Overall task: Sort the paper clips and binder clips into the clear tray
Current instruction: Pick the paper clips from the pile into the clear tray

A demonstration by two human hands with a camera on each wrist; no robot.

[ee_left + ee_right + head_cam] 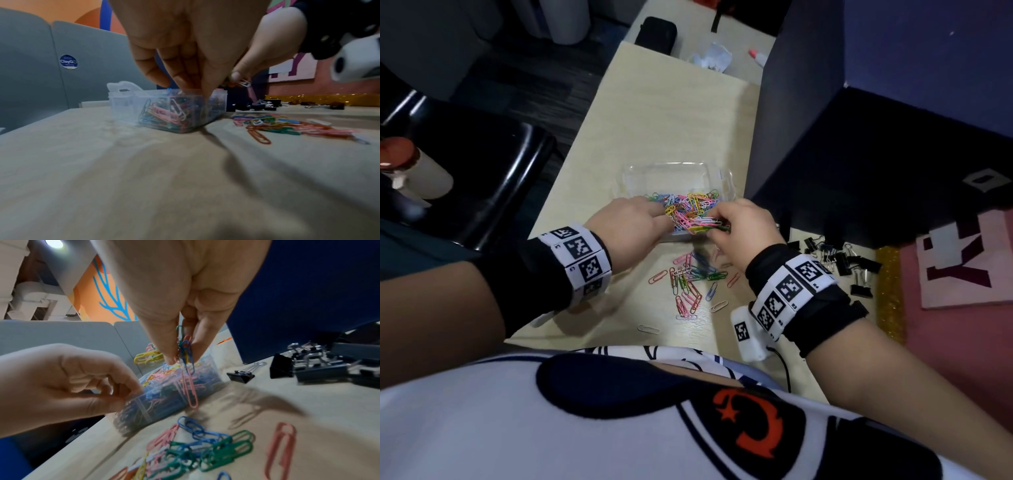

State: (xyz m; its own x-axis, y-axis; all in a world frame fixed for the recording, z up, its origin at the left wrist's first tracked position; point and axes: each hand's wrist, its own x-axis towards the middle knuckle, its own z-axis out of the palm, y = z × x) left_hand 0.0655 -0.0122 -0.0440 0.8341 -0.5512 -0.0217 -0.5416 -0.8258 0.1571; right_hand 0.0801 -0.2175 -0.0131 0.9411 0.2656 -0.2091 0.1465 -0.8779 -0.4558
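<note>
A clear tray (671,166) on the pale desk holds a heap of coloured paper clips (690,207). My left hand (664,219) grips the tray's near left corner, fingers inside and thumb on the outer wall (123,104). My right hand (717,224) hovers over the tray's near edge and pinches a bunch of paper clips (186,352); a pink one (191,392) dangles from it outside the tray wall (144,415). Loose paper clips (688,281) lie on the desk just in front of the tray. Black binder clips (839,260) are piled to the right.
A dark blue partition (859,154) stands close on the right of the tray. A pink board (962,260) and a gold glitter strip (888,291) border the binder clips. A black pouch (655,34) and crumpled paper (714,56) lie at the far end. A black stool (493,164) stands left.
</note>
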